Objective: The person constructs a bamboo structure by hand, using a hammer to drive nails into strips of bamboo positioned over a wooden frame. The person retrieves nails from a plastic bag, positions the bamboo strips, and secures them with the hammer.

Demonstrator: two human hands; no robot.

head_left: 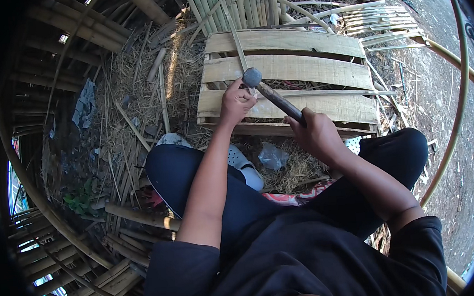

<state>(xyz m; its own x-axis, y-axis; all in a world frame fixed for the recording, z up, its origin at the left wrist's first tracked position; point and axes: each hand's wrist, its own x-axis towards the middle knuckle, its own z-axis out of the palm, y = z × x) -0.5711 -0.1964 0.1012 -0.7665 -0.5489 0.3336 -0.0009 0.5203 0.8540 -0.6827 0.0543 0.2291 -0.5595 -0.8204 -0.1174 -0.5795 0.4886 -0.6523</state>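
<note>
A hammer (pixel 281 102) with a dark round head and a wooden handle slants up and to the left over a slatted wooden crate (pixel 286 62). My right hand (pixel 318 135) is wrapped round the lower end of its handle. Just below the hammer head, my left hand (pixel 237 102) is closed in a pinch. A thin bamboo strip (pixel 236 38) runs down from the far side to that hand, partly covered by the hammer head. Its lower end at my fingertips is hard to make out. The pale slats of the crate lie flat in front of my crossed legs.
Upright bamboo slats (pixel 243 7) stand beyond the crate. A slatted bamboo piece (pixel 379 20) lies at the far right, beside a bent bamboo hoop (pixel 459 105). Straw, sticks and a crumpled clear plastic bag (pixel 273 156) litter the ground. Stacked bamboo poles (pixel 87 285) line the left.
</note>
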